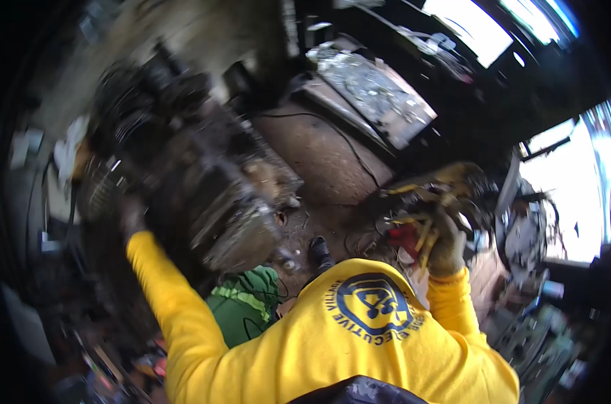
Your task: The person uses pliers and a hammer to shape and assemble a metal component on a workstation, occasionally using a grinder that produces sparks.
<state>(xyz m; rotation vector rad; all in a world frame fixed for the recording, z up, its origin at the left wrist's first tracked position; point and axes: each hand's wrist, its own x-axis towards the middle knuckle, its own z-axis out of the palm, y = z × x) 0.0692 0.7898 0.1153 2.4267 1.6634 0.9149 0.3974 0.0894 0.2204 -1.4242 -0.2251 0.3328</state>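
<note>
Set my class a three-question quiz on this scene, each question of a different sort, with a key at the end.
1. What trails across the brown floor? A) a white rope; B) a dark cable; C) a green hose.
2. Which hand is nearer the dark, bulky machine?
3. Fill in: the fabric beside the left sleeve is mostly ____.

Key: 1. B. 2. The left hand; blur hides whether it touches. 3. Green.

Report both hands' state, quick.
Left hand: by the dark machine; too blurred to tell open or closed.
Right hand: near yellowish pieces; grip cannot be told.
</note>
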